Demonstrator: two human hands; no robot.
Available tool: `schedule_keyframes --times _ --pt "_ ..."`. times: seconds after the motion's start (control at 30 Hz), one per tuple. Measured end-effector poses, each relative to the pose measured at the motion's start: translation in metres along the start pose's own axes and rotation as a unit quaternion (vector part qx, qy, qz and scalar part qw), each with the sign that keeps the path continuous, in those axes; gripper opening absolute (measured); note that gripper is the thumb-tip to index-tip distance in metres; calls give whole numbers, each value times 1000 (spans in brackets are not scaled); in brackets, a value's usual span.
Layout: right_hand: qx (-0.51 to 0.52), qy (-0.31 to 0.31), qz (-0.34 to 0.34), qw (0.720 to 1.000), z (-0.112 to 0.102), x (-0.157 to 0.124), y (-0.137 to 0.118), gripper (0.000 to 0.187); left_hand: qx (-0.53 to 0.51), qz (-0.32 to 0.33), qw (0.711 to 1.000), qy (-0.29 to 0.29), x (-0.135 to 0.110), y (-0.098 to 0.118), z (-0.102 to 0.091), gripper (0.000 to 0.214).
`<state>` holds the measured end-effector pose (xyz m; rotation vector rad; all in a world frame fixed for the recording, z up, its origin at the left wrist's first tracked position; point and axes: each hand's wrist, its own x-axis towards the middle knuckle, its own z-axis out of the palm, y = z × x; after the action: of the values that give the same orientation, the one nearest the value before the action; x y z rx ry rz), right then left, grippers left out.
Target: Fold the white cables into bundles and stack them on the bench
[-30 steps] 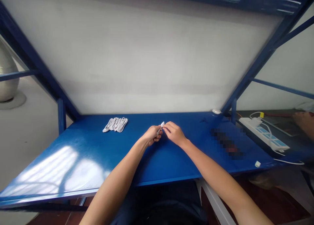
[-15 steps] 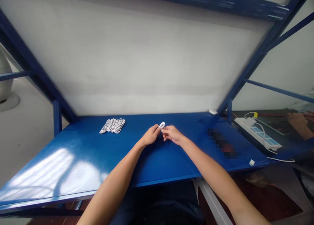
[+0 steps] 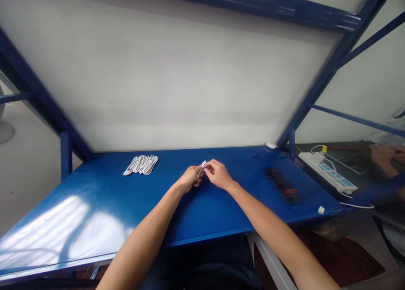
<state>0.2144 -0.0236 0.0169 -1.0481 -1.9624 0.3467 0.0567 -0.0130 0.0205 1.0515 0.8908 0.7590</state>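
Both hands meet just above centre of the frame, over the blue table (image 3: 104, 205). The left hand (image 3: 189, 180) has its fingers curled closed around a small white cable (image 3: 201, 168), of which only a short looped end shows, sticking up and to the right out of the grip. The right hand (image 3: 217, 175) comes in from the right; its fingers are pinched closed on the same cable end, so the two hands touch or nearly touch at that point. How much cable is bunched inside the left palm cannot be told. Both forearms run up from the lower edge of the frame and converge on the cable, which is held slightly above the table surface rather than lying on it. To the left of centre, well apart from the hands, a bundle of white cables (image 3: 141, 165) lies flat on the table near its back edge. Right of the hands sits a pixelated dark patch (image 3: 282, 184); what it is cannot be told. A small white round object (image 3: 271, 145) rests at the table's far right corner, and a small white piece (image 3: 321, 210) lies near the front right edge. At the right of the frame, on a darker neighbouring surface, a white power strip (image 3: 327, 171) lies with a cord plugged in, and another person's hand (image 3: 381, 157) rests near it.
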Motion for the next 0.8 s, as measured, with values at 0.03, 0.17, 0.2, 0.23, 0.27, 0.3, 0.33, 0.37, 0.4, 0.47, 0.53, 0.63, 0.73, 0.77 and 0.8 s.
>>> schedule_keyframes --times 0.03,0.17,0.2,0.23,0.27,0.3,0.33,0.37,0.4,0.47,0.53,0.63,0.73,0.77,0.8 --pt "-22 -5 -12 1000 -1 0 0 9 -8 -10 1000 0 0 1 0 22" --pt "-111 -20 -46 993 -5 0 0 16 -42 -47 998 -5 0 2 1 20" --pt "-123 -24 -51 991 -5 -1 -1 18 -44 -52 998 -7 0 2 1 20" --pt "-127 -26 -52 990 -5 -1 -1 18 -38 -52 998 -8 0 1 1 21" --pt "-123 -28 -51 991 -4 -1 -1 18 -22 -45 999 -7 1 1 1 22" --pt "-112 -29 -46 992 -3 -1 -1 18 1 -30 1000 -4 1 0 1 23" --pt "-95 -26 -37 994 -2 -1 -1 17 29 -10 1000 2 1 -1 1 25" --pt "-72 -22 -26 997 0 -1 -1 17 59 13 998 10 1 -2 1 26" --pt "-45 -18 -9 999 2 -1 0 16 87 33 995 20 2 -3 1 29" --pt "30 -15 45 998 6 0 2 16 140 67 987 38 3 -5 0 33" --pt "132 -23 124 983 10 1 3 16 196 104 974 52 4 -5 0 37" --pt "294 -35 236 925 14 3 2 21 283 179 940 71 4 -3 -1 38" --pt "407 -45 302 861 13 4 1 23 343 228 906 95 2 -1 -1 35" --pt "429 -51 316 845 12 5 0 23 354 234 900 102 2 -1 0 34" --pt "441 -59 327 834 11 5 0 23 360 236 896 106 2 -1 0 34"
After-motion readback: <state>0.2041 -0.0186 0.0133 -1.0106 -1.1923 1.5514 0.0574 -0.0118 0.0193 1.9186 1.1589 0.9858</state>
